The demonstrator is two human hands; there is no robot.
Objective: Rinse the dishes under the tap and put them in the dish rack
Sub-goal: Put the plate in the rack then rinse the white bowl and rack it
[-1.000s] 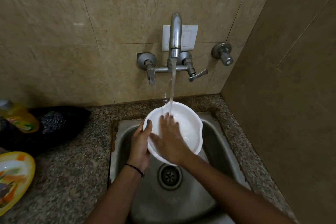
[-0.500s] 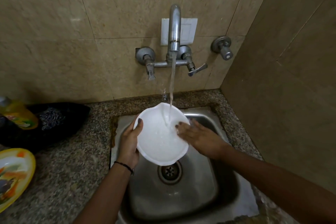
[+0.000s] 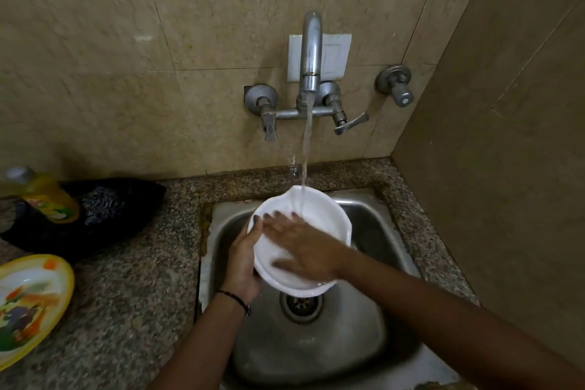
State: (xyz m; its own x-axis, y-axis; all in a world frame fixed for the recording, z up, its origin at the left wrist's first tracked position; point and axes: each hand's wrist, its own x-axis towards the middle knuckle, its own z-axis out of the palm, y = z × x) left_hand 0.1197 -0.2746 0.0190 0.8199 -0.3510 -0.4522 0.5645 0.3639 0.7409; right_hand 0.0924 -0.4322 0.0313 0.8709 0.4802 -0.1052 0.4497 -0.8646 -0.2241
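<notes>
A white bowl (image 3: pixel 326 215) is held tilted over the steel sink (image 3: pixel 373 225). Water runs from the wall tap (image 3: pixel 311 54) and lands on the bowl's far inner side. My left hand (image 3: pixel 243 260) grips the bowl's left rim, thumb over the edge. My right hand (image 3: pixel 304 244) lies flat inside the bowl, fingers spread and pointing left, covering much of the bowl's inside. No dish rack is in view.
A yellow-rimmed patterned plate (image 3: pixel 28 301) lies on the granite counter (image 3: pixel 133 294) at the left edge. Behind it are a black bag (image 3: pixel 104 209) and a yellow bottle (image 3: pixel 44 196). The drain (image 3: pixel 300 305) sits under the bowl. A tiled wall closes the right side.
My right hand has moved from the bowl's right rim back into the bowl, palm flat on its inside. My left hand keeps its hold on the rim.
</notes>
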